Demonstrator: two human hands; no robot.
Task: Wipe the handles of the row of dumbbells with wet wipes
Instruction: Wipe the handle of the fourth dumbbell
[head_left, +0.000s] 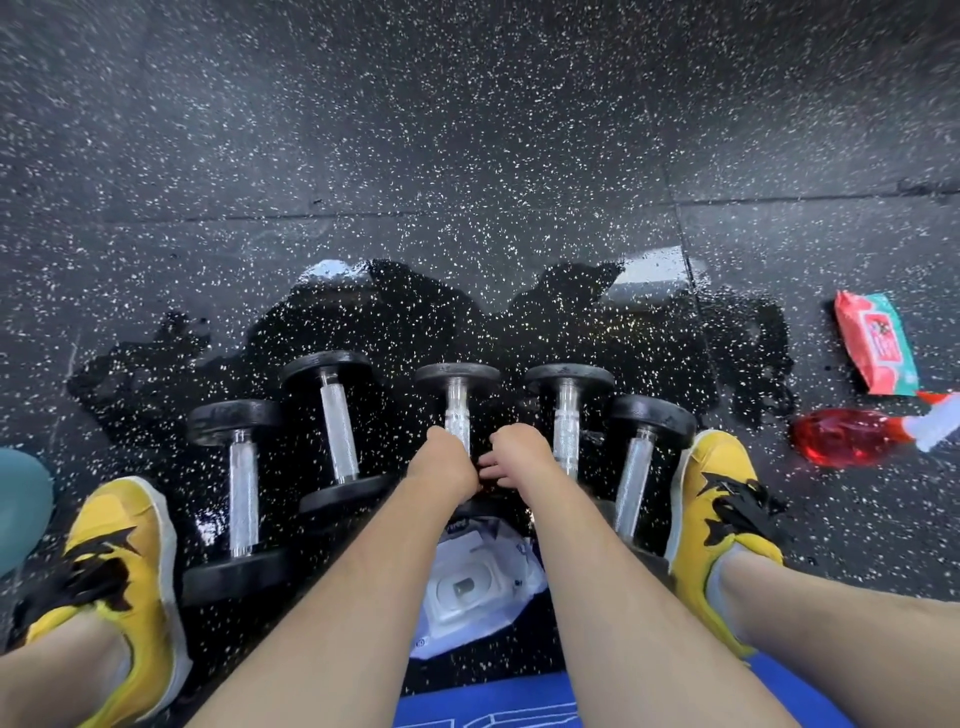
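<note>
Five dumbbells lie in a row on the speckled rubber floor (467, 130), which is wet and dark around them. The left hand (444, 462) is closed around the near part of the middle dumbbell handle (458, 415). The right hand (514, 457) is just beside it, fingers bent toward the left hand; it seems to touch something there, but I cannot tell if it holds a wipe. Left of the grip lie two dumbbells (337, 431) (243, 493), and right of it two more (566, 431) (636, 483). Below the hands, between the forearms, lies a white wet wipes pack (467, 587). Far to the right lie a red wipes pack (878, 343) and a red spray bottle (841, 436). Yellow shoes (119, 571) (722, 514) stand on both sides of the row.
</note>
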